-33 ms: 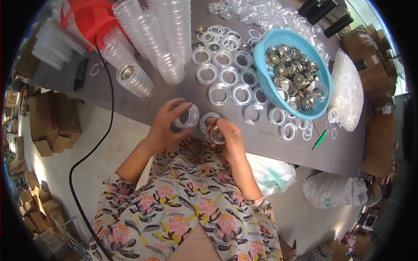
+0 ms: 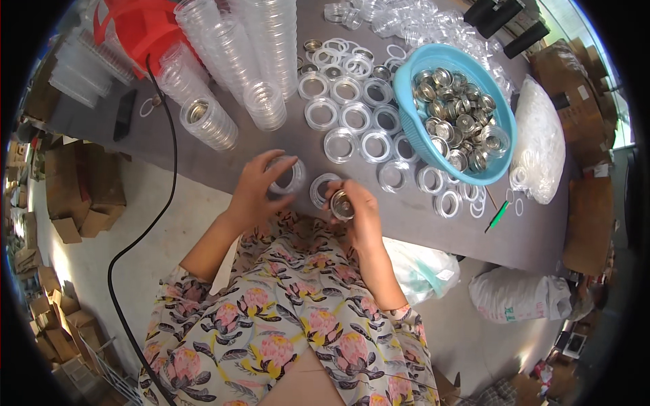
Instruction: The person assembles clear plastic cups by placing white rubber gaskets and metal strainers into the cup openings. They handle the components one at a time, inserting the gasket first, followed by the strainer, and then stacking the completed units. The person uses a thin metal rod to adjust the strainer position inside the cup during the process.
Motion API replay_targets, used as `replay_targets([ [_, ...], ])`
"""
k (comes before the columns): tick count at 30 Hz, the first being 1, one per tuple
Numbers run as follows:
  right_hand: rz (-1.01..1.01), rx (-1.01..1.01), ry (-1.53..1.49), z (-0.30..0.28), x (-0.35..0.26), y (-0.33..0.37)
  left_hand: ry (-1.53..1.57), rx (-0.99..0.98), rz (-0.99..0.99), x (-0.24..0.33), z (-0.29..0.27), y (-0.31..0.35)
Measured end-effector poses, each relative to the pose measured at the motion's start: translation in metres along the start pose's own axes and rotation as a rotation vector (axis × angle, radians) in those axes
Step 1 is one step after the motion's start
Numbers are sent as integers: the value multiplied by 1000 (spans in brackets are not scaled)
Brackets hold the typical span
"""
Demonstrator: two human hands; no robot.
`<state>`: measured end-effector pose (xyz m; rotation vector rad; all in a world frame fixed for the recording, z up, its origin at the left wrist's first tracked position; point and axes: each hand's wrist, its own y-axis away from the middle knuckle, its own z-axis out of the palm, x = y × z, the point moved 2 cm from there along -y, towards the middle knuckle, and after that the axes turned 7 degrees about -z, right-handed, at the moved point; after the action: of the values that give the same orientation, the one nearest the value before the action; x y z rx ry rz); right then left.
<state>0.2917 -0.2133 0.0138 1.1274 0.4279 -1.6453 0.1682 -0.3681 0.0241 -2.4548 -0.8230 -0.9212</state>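
My left hand [image 2: 261,184] curves its thumb and fingers around a clear round plastic piece [image 2: 292,177] near the table's front edge. It looks like a shallow container with a ring-shaped rim; motion smears it slightly. In my right hand [image 2: 359,206] I pinch a round silver metal lid [image 2: 342,205], its face turned up. Between the hands lies a clear plastic ring [image 2: 319,192], partly behind my right fingers. Rows of similar clear rings [image 2: 339,145] with white rims are spread farther back. A blue basket [image 2: 405,101] to the right is filled with silver metal lids [image 2: 465,124].
Tall stacks of clear plastic cups [image 2: 264,108] and a red plastic container [image 2: 145,30] stand at the back left. A black cable [image 2: 175,155] hangs over the table edge. On the right are a bag of clear pieces [image 2: 542,145] and a green-handled tool [image 2: 500,215].
The metal lid in my right hand has tilted to show more of its face. The clear plastic piece in my left hand has shifted slightly left.
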Motion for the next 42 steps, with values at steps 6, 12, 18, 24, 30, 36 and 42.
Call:
replay_targets([
  [6,-4,58,-4,8,-2,0,-41,108,124,22,1,0],
  [12,-150,-17,103,20,12,-6,60,-57,352,51,9,7],
  [18,60,24,14,18,7,-4,802,69,-176,29,8,16],
  [24,-50,123,-39,5,7,-8,-279,177,48,-8,9,25],
  [30,-73,126,-45,4,7,-7,-405,51,83,-4,11,27],
  [36,-91,110,-46,8,6,-6,-523,-16,85,-1,13,21],
  [42,-114,119,-15,2,5,-3,-409,-65,30,-9,11,20],
])
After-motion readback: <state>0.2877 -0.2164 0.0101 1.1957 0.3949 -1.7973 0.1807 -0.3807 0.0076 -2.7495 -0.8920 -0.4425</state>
